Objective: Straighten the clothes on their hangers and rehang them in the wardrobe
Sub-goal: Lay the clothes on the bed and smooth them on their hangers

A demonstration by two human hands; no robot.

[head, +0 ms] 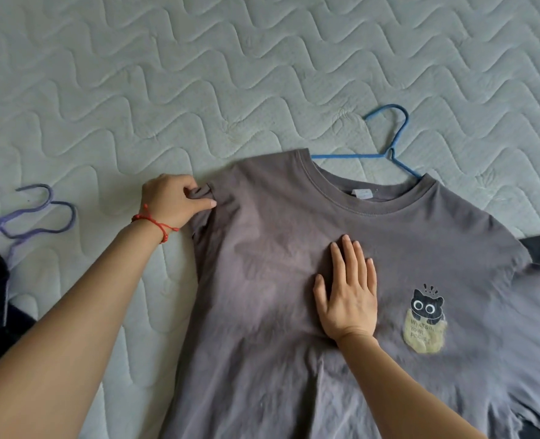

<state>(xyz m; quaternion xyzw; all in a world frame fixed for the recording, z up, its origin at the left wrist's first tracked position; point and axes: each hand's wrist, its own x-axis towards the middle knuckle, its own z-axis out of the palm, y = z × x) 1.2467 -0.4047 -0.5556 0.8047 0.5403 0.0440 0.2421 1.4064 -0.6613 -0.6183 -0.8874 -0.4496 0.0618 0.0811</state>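
A grey T-shirt (389, 248) is spread flat on the mattress (199, 74).
Its shoulder is pinched by the left hand (172, 202); the chest is pressed by the flat right hand (349, 296). A blue hanger (389, 150) is tucked into the collar.

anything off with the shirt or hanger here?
Yes. The blue hanger sits askew: its hook and one arm stick out of the shirt collar. The left hand pinches a bunched shoulder; the right hand lies flat on the chest.
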